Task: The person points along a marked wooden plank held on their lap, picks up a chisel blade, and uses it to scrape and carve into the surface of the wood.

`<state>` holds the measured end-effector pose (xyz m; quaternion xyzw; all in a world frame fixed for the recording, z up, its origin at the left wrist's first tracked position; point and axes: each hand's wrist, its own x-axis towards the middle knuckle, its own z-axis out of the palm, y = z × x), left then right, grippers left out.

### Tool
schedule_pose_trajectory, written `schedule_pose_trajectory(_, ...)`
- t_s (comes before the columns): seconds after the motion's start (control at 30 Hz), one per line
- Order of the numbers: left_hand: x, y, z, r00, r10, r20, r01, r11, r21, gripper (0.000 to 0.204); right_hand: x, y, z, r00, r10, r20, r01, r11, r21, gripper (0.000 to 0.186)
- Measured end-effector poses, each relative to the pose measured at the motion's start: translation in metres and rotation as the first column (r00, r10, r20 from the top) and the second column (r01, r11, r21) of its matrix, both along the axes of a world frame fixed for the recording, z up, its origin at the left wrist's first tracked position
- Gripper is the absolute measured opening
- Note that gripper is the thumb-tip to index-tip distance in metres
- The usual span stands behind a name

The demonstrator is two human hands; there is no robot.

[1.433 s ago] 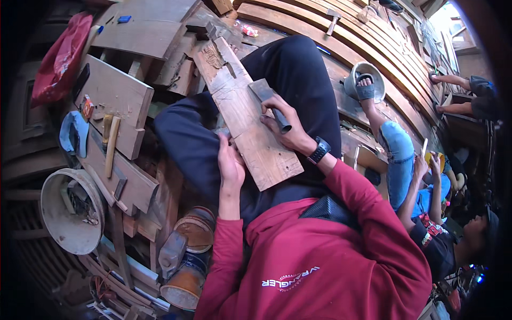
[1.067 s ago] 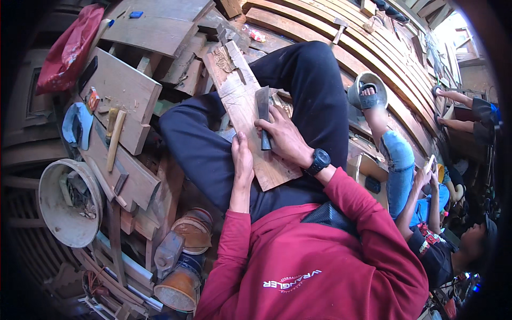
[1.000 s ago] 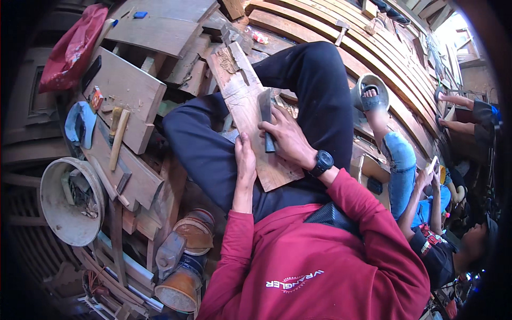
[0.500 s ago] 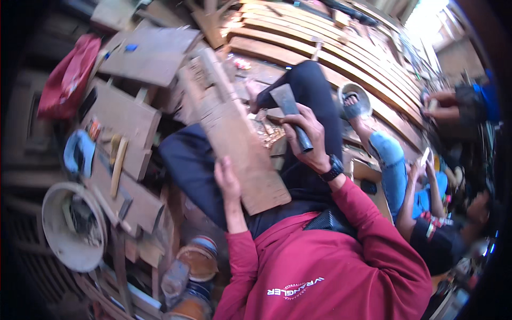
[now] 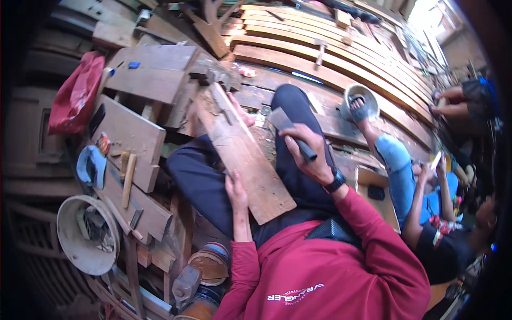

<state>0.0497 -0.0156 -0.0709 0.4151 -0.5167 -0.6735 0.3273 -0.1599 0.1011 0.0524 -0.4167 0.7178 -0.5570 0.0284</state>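
Observation:
A long wooden board (image 5: 256, 186) with a rough carved patch at its upper end lies slanting over my bent legs in dark trousers. My left hand (image 5: 236, 194) grips the board's lower left edge, its fingers partly hidden. My right hand (image 5: 310, 152) is closed on a metal tool (image 5: 281, 120) with a broad flat blade and a dark tubular handle, held right of the board and apart from it. A bare foot (image 5: 240, 109) shows beside the board's upper end.
Planks and offcuts (image 5: 133, 144), a red cloth bag (image 5: 74, 96) and a white bucket (image 5: 85, 229) are at the left. Long timbers (image 5: 314, 37) lie ahead. At the right sit a co-worker (image 5: 442, 240) holding a pale object, a cardboard box (image 5: 368, 176) and another person's legs (image 5: 453, 101).
My right hand with the tool has lifted off the board and moved right. The board and my legs now appear lower in the view. My left hand still holds the board.

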Motion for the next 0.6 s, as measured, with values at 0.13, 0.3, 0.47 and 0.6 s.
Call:
schedule_pose_trajectory(0.13, -0.005, 0.006, -0.005, 0.991, -0.031, 0.131, 0.030, 1.000, 0.008, 0.045, 0.022, -0.008, -0.008, 0.990, 0.140, -0.018, -0.139, 0.989, 0.046, 0.014)
schedule_pose_trajectory(0.3, -0.009, 0.007, -0.003, 0.972, -0.026, 0.233, 0.028, 1.000, -0.002, 0.048, 0.037, -0.024, -0.018, 0.969, 0.242, -0.045, -0.235, 0.963, 0.129, 0.016)
schedule_pose_trajectory(0.47, -0.012, 0.008, -0.003, 0.990, 0.025, 0.138, -0.034, 0.997, 0.064, 0.042, 0.041, -0.033, -0.010, 0.940, 0.340, 0.006, -0.334, 0.920, 0.206, 0.020)
schedule_pose_trajectory(0.6, -0.010, 0.004, 0.010, 0.998, -0.008, 0.069, -0.002, 0.989, 0.149, 0.041, 0.043, -0.042, -0.014, 0.905, 0.423, 0.036, -0.418, 0.875, 0.244, 0.023)
